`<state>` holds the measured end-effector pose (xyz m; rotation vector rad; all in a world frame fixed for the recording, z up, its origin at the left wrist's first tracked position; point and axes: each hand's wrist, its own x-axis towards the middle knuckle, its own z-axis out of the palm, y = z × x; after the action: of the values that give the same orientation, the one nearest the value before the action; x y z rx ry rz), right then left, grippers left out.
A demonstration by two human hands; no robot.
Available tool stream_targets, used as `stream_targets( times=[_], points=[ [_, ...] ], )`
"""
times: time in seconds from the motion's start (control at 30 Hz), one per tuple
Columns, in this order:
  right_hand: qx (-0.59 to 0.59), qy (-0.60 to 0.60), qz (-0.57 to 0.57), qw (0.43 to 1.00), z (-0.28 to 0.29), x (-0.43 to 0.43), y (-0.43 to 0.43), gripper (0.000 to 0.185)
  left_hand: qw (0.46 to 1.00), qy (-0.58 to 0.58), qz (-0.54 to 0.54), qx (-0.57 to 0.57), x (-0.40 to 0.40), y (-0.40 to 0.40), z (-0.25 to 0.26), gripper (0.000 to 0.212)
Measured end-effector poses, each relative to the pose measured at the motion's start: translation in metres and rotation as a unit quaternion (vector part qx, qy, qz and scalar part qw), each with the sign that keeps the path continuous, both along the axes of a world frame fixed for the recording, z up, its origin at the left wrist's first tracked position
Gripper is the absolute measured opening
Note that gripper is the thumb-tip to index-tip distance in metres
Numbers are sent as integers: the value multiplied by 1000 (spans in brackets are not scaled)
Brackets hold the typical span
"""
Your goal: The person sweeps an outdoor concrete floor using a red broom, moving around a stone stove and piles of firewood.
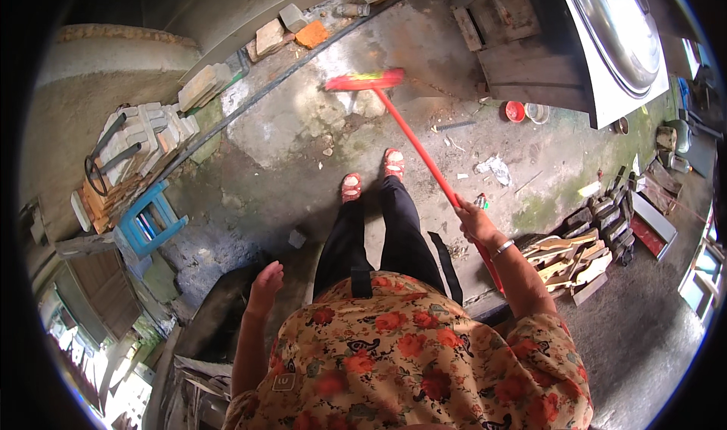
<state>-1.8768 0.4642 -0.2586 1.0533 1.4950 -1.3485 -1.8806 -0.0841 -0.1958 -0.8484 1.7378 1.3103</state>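
Note:
My right hand, with a bracelet at the wrist, is closed around the red handle of a broom. The handle slants away over the concrete floor, and its lower end passes beside my right forearm. At its far end the red broom head, with a yellow-green patch, is blurred against a pale, stained stretch of floor. My left hand hangs at my left side, loosely curled, with nothing visible in it. Between my hands are my dark trousers and red sandals.
A blue plastic stool stands left beside stacked bricks. A dark pipe runs along the floor by the wall. Crumpled plastic, a red bowl and split firewood lie right, below a metal-lidded stove-like unit.

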Motion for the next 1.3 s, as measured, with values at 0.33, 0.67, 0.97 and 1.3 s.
stream_targets(
  times=[0.33,0.67,0.97,1.3],
  points=[
    [41,-25,-54,997,45,41,9,49,999,-10,-19,29,17,-1,-19,40],
    [-20,-23,-115,993,5,49,8,46,1000,-5,-24,4,-5,13,-2,43],
    [-7,17,-69,997,27,69,14,61,999,-24,-26,37,14,18,-14,43],
    [-66,-3,-123,990,7,46,5,46,999,7,-44,-3,-8,28,5,43]
  ],
)
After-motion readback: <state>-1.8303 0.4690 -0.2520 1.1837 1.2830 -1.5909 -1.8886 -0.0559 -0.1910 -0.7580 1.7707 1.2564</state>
